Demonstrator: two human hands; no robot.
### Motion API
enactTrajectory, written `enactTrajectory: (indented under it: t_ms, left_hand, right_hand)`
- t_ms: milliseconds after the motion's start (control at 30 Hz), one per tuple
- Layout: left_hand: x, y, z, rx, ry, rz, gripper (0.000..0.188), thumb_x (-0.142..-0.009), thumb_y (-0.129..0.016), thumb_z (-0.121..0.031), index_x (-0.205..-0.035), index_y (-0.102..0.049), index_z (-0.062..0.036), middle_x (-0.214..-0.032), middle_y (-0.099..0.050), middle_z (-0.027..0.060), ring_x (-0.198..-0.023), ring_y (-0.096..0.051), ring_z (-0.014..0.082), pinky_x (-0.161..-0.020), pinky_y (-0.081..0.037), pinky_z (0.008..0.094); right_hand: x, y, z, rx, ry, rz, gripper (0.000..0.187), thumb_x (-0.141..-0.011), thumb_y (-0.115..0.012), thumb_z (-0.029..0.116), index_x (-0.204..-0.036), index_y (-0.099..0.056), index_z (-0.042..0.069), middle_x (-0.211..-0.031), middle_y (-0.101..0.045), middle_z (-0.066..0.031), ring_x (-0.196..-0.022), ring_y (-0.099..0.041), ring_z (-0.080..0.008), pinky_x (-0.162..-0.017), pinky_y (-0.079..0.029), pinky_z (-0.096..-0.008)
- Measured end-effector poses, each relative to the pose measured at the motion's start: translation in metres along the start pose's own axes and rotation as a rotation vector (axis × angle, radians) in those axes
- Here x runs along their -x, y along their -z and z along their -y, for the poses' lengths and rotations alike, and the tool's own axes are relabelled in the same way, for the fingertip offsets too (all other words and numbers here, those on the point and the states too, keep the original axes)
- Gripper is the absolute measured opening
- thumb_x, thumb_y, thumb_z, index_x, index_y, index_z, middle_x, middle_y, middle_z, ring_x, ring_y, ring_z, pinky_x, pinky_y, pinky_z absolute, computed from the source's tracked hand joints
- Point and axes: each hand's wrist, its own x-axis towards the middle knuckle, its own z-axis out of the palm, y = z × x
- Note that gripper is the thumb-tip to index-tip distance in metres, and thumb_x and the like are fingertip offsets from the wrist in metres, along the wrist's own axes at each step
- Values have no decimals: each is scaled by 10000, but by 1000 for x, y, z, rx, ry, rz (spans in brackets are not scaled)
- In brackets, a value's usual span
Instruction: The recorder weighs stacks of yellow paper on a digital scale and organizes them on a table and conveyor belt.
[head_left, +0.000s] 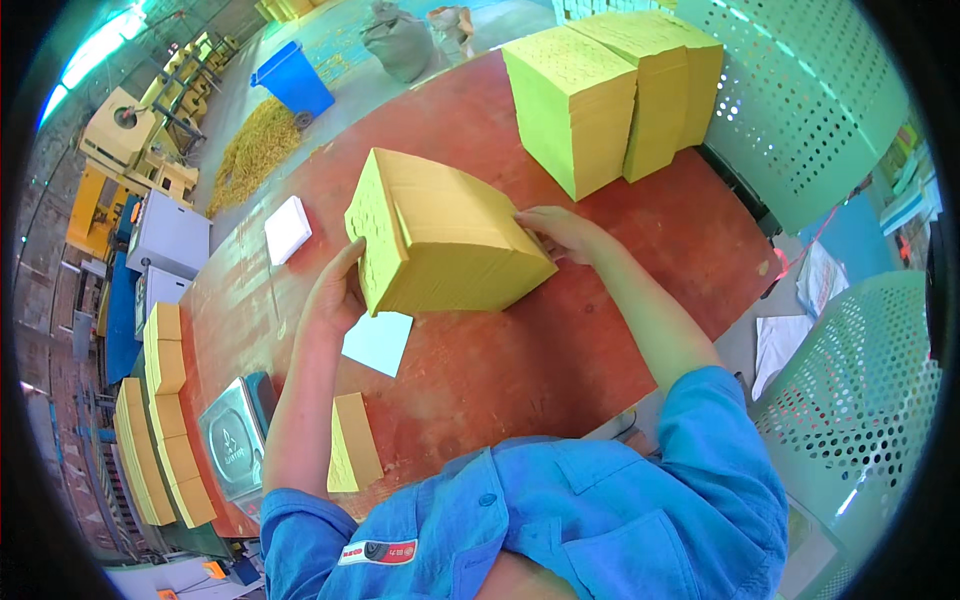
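Note:
A thick block of yellow paper sheets (450,240) is held between my two hands above the red-brown table (460,390), tilted a little. My left hand (338,285) grips its left end, with the thumb along the side and the fingers partly hidden underneath. At the right end my right hand (562,232) presses the block with its thumb on top, while most fingers are out of sight behind it. A pale blue-white sheet (380,343) lies flat on the table below the block, close to my left wrist.
Large yellow paper stacks (600,110) stand at the far right, beside a perforated green panel (800,100). A white pad (288,230), a metal-topped scale (233,440) and a small yellow stack (353,445) sit to the left. Beyond the table is a blue bin (292,80).

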Motion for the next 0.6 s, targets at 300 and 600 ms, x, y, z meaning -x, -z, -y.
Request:
enactTrajectory:
  t_ms: [300, 600]
  left_hand:
    - [-12, -79, -19, -96, 95, 169, 533, -894, -601, -292, -1326, -448, -19, -1257, -589, 108, -1128, -591, 222, -998, -451, 376]
    - [-44, -124, -30, -145, 44, 255, 569, -882, -558, -374, -1352, -438, -77, -1280, -567, 99, -1163, -564, 247, -978, -444, 478]
  right_hand:
    - [97, -64, -81, 540, 579, -672, 73, -818, -607, 55, -877, -636, 22, -758, -651, -89, -681, -611, -134, -612, -493, -288]
    - [34, -62, -67, 674, 654, -634, 122, -861, -626, 75, -938, -662, -13, -789, -655, -174, -725, -678, -238, -606, -514, -322]
